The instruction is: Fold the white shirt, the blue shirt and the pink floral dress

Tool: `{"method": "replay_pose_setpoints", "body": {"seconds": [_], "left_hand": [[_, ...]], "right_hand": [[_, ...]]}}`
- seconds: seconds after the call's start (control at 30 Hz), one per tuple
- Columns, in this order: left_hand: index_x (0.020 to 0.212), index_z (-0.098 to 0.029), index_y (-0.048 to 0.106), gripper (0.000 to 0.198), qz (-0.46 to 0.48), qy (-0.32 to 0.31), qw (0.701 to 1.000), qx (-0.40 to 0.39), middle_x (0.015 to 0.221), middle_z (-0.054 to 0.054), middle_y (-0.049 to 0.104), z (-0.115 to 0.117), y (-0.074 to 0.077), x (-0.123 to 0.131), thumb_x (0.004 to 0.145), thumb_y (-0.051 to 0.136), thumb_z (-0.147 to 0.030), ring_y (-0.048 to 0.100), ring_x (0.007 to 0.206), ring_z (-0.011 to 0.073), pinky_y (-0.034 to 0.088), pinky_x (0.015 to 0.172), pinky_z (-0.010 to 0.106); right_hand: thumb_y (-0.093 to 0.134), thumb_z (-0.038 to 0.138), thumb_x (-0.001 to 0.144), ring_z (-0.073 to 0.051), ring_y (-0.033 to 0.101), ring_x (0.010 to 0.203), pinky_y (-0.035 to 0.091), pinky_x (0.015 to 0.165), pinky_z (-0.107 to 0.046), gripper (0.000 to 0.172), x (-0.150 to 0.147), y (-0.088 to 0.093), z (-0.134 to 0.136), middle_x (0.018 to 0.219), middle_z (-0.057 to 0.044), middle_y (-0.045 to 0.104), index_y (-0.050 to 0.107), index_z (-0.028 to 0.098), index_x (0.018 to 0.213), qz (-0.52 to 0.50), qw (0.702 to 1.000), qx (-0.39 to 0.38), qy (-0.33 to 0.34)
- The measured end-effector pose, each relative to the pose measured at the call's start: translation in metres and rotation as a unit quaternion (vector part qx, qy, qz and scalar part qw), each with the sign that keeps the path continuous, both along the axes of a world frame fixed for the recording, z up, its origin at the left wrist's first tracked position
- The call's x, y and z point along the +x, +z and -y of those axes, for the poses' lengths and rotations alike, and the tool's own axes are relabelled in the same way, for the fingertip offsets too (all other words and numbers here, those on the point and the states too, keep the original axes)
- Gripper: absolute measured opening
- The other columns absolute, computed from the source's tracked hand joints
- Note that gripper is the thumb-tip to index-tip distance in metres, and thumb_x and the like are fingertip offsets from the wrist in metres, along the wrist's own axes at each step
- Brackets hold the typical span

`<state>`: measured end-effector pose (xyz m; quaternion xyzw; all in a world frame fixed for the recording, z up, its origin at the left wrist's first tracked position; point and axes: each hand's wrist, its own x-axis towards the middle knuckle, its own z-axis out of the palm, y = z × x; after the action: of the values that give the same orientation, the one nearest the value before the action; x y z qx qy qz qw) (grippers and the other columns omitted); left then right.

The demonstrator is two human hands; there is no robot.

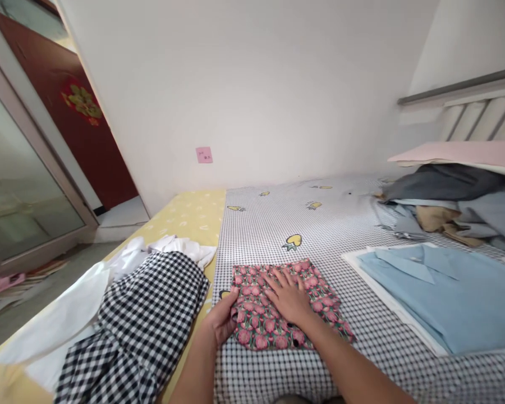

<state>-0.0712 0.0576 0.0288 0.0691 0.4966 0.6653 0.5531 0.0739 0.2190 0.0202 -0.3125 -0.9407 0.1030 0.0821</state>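
A pink floral garment (261, 314) lies folded into a rough rectangle on the checked bed sheet. At its left edge is my left hand (224, 317), closed around the cloth with the thumb on top; the other fingertips are partly hidden. My right hand (289, 297) rests flat on top of the garment, fingers spread. To the left, a black-and-white gingham garment (151, 303) lies loosely over white clothes (71, 320). On the right is a folded light blue collared shirt (450, 297) on top of white cloth.
A heap of grey and tan clothes (458, 191) sits at the back right beneath a pink flat piece (467, 152). The bed's left strip is yellow cloth (189, 216). A white wall (256, 101) stands behind the bed, and a radiator (483, 118) is at far right.
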Motion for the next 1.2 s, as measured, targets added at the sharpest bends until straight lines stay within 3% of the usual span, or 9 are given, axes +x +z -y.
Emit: {"method": "replay_pose_setpoints", "body": {"seconds": [0.13, 0.27, 0.43, 0.57, 0.77, 0.83, 0.97, 1.07, 1.2], "left_hand": [[0.129, -0.02, 0.066, 0.05, 0.028, -0.047, 0.996, 0.068, 0.12, 0.015, 0.078, 0.009, 0.005, 0.002, 0.095, 0.058, -0.056, 0.073, 0.116, 0.0315, 0.058, 0.105, 0.054], [0.134, -0.022, 0.064, 0.058, 0.002, -0.038, 0.994, 0.099, 0.134, 0.014, 0.073, 0.014, 0.006, 0.011, 0.095, 0.054, -0.064, 0.064, 0.131, 0.0319, 0.049, 0.115, 0.056], [0.147, -0.023, 0.053, 0.064, 0.011, -0.008, 0.988, 0.156, 0.143, 0.013, 0.068, 0.032, -0.007, 0.032, 0.099, 0.044, -0.064, 0.057, 0.139, 0.0289, 0.042, 0.122, 0.055], [0.155, -0.026, 0.043, 0.073, 0.008, 0.001, 0.988, 0.155, 0.153, 0.014, 0.06, 0.053, -0.014, 0.049, 0.095, 0.049, -0.068, 0.054, 0.143, 0.0285, 0.039, 0.123, 0.052], [0.161, -0.025, 0.032, 0.089, -0.161, 0.044, 0.984, 0.062, 0.164, 0.012, 0.047, 0.05, -0.019, 0.059, 0.085, 0.076, -0.038, 0.049, 0.147, 0.0277, 0.038, 0.125, 0.042], [0.16, -0.021, 0.033, 0.085, -0.271, 0.075, 0.96, 0.007, 0.162, 0.013, 0.05, 0.039, -0.022, 0.062, 0.084, 0.072, -0.026, 0.049, 0.147, 0.0262, 0.036, 0.125, 0.04], [0.159, -0.019, 0.037, 0.066, -0.475, 0.127, 0.865, -0.099, 0.151, 0.012, 0.062, 0.021, -0.023, 0.072, 0.094, 0.051, -0.022, 0.058, 0.139, 0.0227, 0.043, 0.118, 0.036], [0.16, -0.022, 0.036, 0.064, -0.537, 0.113, 0.818, -0.173, 0.13, 0.013, 0.075, 0.017, -0.019, 0.079, 0.097, 0.049, -0.025, 0.072, 0.119, 0.0245, 0.052, 0.104, 0.034], [0.158, -0.022, 0.04, 0.058, -0.582, 0.115, 0.779, -0.205, 0.112, 0.011, 0.081, 0.019, -0.013, 0.081, 0.1, 0.045, -0.025, 0.077, 0.1, 0.0231, 0.056, 0.092, 0.03]], "right_hand": [[0.024, 0.063, 0.106, -0.032, 0.019, 0.16, 0.014, 0.123, -0.067, 0.058, -0.004, -0.016, -0.005, 0.172, 0.0, 0.032, 0.038, 0.045, 0.16, 0.017, 0.999, -0.006, -0.028], [0.024, 0.062, 0.107, -0.031, 0.022, 0.159, 0.015, 0.123, -0.067, 0.057, -0.003, -0.016, -0.006, 0.171, -0.001, 0.034, 0.038, 0.045, 0.16, 0.02, 0.999, 0.013, -0.032], [0.024, 0.061, 0.107, -0.03, 0.022, 0.159, 0.016, 0.123, -0.067, 0.057, -0.002, -0.015, -0.004, 0.171, -0.001, 0.033, 0.036, 0.046, 0.16, 0.029, 0.999, 0.026, -0.031], [0.024, 0.061, 0.107, -0.03, 0.023, 0.159, 0.017, 0.123, -0.066, 0.057, -0.001, -0.015, -0.004, 0.171, -0.001, 0.033, 0.037, 0.044, 0.16, 0.034, 0.998, 0.032, -0.039], [0.026, 0.06, 0.107, -0.029, 0.023, 0.159, 0.016, 0.124, -0.063, 0.058, 0.0, -0.014, -0.003, 0.171, -0.002, 0.034, 0.037, 0.043, 0.161, 0.021, 0.998, 0.037, -0.042], [0.026, 0.06, 0.107, -0.029, 0.023, 0.159, 0.016, 0.124, -0.063, 0.057, -0.001, -0.013, -0.002, 0.172, -0.001, 0.033, 0.037, 0.043, 0.161, 0.019, 0.998, 0.037, -0.045], [0.025, 0.062, 0.107, -0.029, 0.023, 0.159, 0.015, 0.125, -0.063, 0.058, -0.001, -0.014, -0.001, 0.171, 0.0, 0.034, 0.038, 0.044, 0.16, 0.01, 0.998, 0.043, -0.048], [0.025, 0.062, 0.107, -0.029, 0.023, 0.159, 0.015, 0.125, -0.062, 0.058, 0.0, -0.015, -0.001, 0.171, -0.001, 0.034, 0.038, 0.043, 0.16, 0.003, 0.998, 0.046, -0.046], [0.026, 0.061, 0.107, -0.029, 0.024, 0.159, 0.016, 0.125, -0.062, 0.057, 0.001, -0.015, -0.001, 0.171, -0.001, 0.035, 0.039, 0.043, 0.16, -0.005, 0.998, 0.047, -0.046]]}}
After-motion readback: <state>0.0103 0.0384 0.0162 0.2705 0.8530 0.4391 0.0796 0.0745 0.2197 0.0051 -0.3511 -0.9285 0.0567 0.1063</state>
